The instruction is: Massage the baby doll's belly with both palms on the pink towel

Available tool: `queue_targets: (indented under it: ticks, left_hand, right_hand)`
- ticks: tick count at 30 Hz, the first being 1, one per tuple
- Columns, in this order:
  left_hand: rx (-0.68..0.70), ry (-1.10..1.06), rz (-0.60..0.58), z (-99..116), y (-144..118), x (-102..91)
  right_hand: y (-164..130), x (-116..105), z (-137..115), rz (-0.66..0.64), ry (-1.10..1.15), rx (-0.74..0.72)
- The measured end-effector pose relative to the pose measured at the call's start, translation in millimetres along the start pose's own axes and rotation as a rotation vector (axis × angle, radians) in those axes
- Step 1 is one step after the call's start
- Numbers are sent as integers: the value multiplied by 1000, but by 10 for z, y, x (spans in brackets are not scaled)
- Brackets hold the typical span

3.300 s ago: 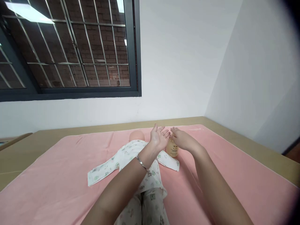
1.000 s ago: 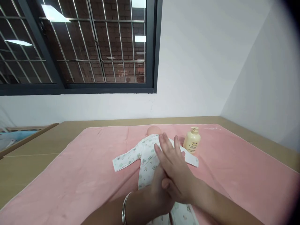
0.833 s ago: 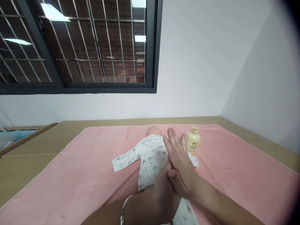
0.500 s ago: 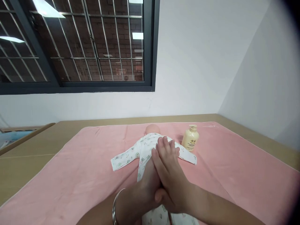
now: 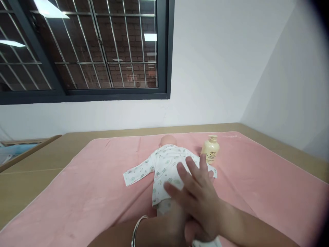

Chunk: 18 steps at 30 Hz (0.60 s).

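From the head view, palms are pressed together above the doll's legs: right hand (image 5: 200,202) flat on top, fingers spread and straight, gripping nothing, rubbing against the left hand (image 5: 177,223) beneath it, which also looks flat though it is mostly covered. Best kept as a light, even palm-to-palm rub, clear of the clothing. The baby doll (image 5: 168,164) lies on its back on the pink towel (image 5: 89,192), in a printed romper. The lotion pump bottle (image 5: 210,149) stands upright just beside the doll's sleeve, untouched.
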State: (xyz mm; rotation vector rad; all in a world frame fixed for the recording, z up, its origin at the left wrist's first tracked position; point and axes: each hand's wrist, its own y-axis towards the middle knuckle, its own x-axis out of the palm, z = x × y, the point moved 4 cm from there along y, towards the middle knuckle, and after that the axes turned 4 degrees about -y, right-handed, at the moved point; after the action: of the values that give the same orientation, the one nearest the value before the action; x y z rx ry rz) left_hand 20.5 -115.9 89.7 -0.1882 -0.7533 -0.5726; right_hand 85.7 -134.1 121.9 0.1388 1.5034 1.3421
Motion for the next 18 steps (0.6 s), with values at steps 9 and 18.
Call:
queue_targets:
  ticks: [9, 18]
  left_hand:
    - [305, 37, 90, 540, 367, -127]
    - [526, 804, 358, 487, 1152, -1118]
  right_hand:
    - [62, 487, 619, -143, -227, 270]
    - [-165, 1241, 862, -526, 176, 358]
